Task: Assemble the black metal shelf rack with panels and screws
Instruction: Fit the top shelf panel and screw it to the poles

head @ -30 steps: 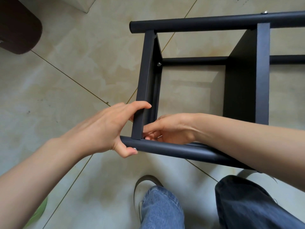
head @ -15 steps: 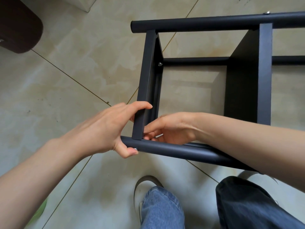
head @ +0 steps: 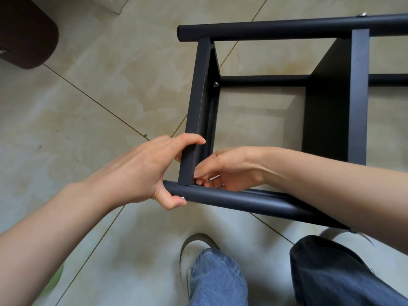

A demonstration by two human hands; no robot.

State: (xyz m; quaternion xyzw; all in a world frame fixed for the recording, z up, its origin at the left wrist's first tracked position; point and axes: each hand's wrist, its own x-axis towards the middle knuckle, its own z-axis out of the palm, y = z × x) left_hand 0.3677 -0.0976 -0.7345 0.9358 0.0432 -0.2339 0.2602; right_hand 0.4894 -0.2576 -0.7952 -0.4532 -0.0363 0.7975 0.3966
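Observation:
The black metal shelf rack (head: 287, 27) lies on its side on the tiled floor. My left hand (head: 141, 171) grips its end panel (head: 198, 102) near the lower corner, fingers over the panel edge and thumb under the near tube (head: 242, 199). A screw head (head: 182, 197) shows by the thumb. My right hand (head: 223, 168) reaches inside the frame and pinches a small silvery part (head: 213, 178), partly hidden, at the corner where the panel meets the tube. A second panel (head: 335, 102) stands further right.
A dark brown rounded piece of furniture (head: 24, 32) is at the top left. Below the frame are two legs, one in blue jeans (head: 216, 279) with a pale shoe (head: 194, 244), one in dark trousers (head: 335, 274). Something green (head: 54, 281) lies at the lower left.
Both hands stay at the same corner. The fingers of my right hand have shifted slightly at the joint; the frame has not visibly moved.

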